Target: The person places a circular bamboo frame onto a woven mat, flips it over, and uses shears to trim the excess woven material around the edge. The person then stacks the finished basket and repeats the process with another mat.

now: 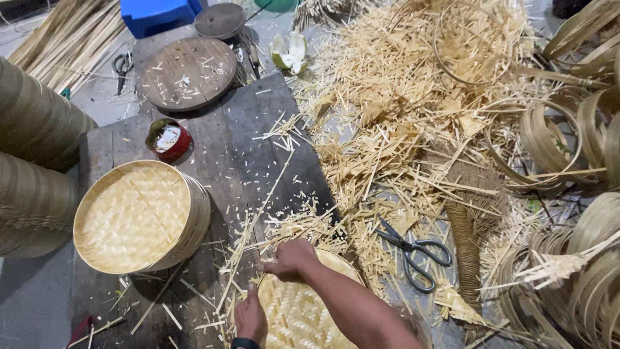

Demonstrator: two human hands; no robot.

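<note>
A round woven bamboo tray lies at the bottom centre on a dark wooden board. My left hand rests on the tray's left rim, fingers closed over its edge. My right hand grips the tray's far rim, the forearm crossing over the weave. Loose bamboo slivers lie around both hands. A finished round bamboo basket stands to the left, apart from my hands.
Black scissors lie right of the tray among a big heap of bamboo offcuts. A red tin, a round wooden disc and shears sit farther back. Coiled bamboo strips crowd the right; stacked baskets the left.
</note>
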